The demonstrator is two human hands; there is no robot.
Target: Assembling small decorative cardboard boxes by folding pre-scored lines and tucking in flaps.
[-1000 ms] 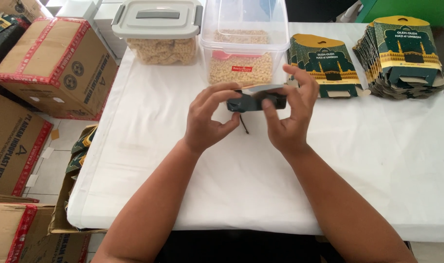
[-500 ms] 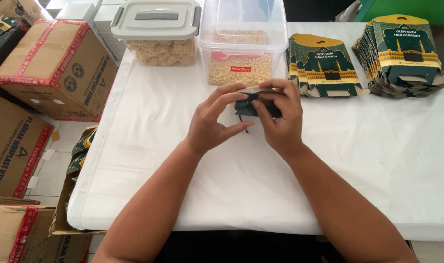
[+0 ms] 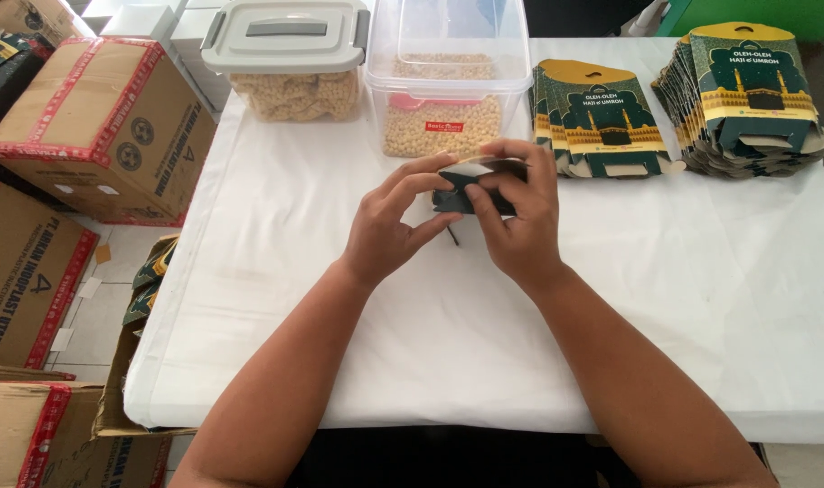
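Looks steeply down from head height, close over the white table (image 3: 276, 271) (single view, nothing shared), facing its far edge, cardboard boxes (image 3: 95, 126) leftward.

We see a matt white cloth surface (image 3: 276, 271), clear glossy plastic tubs (image 3: 448, 86), and smooth dark green printed cardboard packets (image 3: 602, 122).

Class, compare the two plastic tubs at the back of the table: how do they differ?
The left tub has a grey lid; the right tub is open. The left tub is low, the right tub taller. The left tub holds chunkier pale pieces, the right tub small beads. Both are clear plastic.
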